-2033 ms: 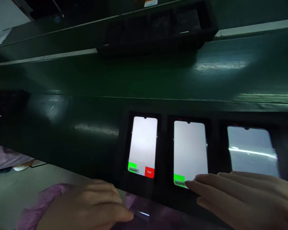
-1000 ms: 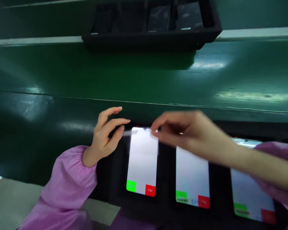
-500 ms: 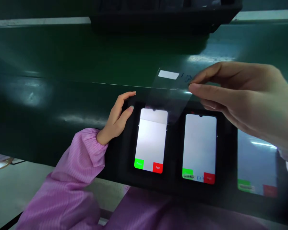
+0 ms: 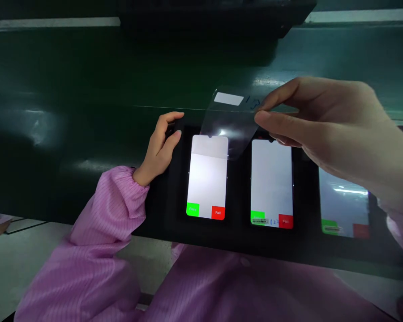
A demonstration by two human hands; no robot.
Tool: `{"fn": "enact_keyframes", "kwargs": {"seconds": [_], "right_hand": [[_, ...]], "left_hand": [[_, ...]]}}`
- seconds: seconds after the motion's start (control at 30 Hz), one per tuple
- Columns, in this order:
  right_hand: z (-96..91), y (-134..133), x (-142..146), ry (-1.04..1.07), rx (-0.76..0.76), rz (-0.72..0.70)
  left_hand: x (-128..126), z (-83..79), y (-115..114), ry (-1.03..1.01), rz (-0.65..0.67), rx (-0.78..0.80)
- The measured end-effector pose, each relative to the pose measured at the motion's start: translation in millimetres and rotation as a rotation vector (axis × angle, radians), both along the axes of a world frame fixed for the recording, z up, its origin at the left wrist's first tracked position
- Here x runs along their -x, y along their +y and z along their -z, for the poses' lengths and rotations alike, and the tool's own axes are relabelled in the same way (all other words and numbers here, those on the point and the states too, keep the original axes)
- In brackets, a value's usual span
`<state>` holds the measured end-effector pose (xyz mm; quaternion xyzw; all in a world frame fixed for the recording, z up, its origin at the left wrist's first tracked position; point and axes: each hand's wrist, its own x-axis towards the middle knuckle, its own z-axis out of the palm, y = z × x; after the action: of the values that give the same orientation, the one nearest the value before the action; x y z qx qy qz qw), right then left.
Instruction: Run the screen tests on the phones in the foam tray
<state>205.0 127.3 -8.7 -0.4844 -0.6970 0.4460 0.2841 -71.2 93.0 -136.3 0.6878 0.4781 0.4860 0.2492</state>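
Raised and shifted to the right since a second ago, the right hand [image 4: 329, 112] has left the top edge of the notched black phone with a glowing white screen [image 4: 206, 172] and now pinches a corner of a clear, thin plastic film [image 4: 233, 123] between thumb and forefinger. From those fingertips the film slants down leftward, between the two hands; its lower end overlaps the phone's top, though from where I stand I can't tell whether it touches. White and oblong, a paper label [image 4: 229, 98] sits on the film's far end, with blue handwritten marks [image 4: 251, 103] between it and the right fingertips.

Just left of that phone, the left hand [image 4: 159, 150] holds nothing, thumb and forefinger curved well apart above the dark green, glossy surface [image 4: 36, 152]. Below the right hand, a second white-lit phone [image 4: 271, 183] shows blue writing near its bottom.
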Motion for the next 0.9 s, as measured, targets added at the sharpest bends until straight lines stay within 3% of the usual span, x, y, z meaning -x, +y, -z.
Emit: {"fn": "enact_keyframes", "kwargs": {"seconds": [0.27,0.37,0.47,0.53,0.63,0.7,0.8,0.9], "right_hand": [[13.0,-28.3,9.8,-0.037,-0.037,-0.059],[17.2,-41.4,10.9,-0.027,-0.031,-0.125],[14.9,-62.3,-7.8,-0.135,0.007,-0.476],[12.6,-81.1,-30.9,-0.226,-0.094,-0.657],[16.1,-111.2,-65.2,-0.296,-0.481,-0.504],[23.5,-127.9,-80.8,-0.419,-0.670,-0.394],[34.5,-146.6,-100.1,-0.598,-0.780,-0.337],[40.6,-162.6,-126.6,-0.485,-0.836,-0.139]], "left_hand": [[1.9,3.5,2.2,0.007,-0.024,-0.019],[0.8,-1.1,-0.2,0.056,-0.072,-0.095],[-6.2,-21.4,-28.0,0.072,-0.115,-0.183],[-14.4,-41.5,-64.9,0.117,-0.109,-0.157],[-26.8,-65.7,-130.4,0.353,-0.064,-0.084],[-32.7,-70.5,-164.1,0.444,-0.032,-0.026],[-37.3,-62.1,-187.4,0.521,-0.066,-0.044],[-40.1,-49.0,-191.8,0.653,-0.099,-0.077]]}}
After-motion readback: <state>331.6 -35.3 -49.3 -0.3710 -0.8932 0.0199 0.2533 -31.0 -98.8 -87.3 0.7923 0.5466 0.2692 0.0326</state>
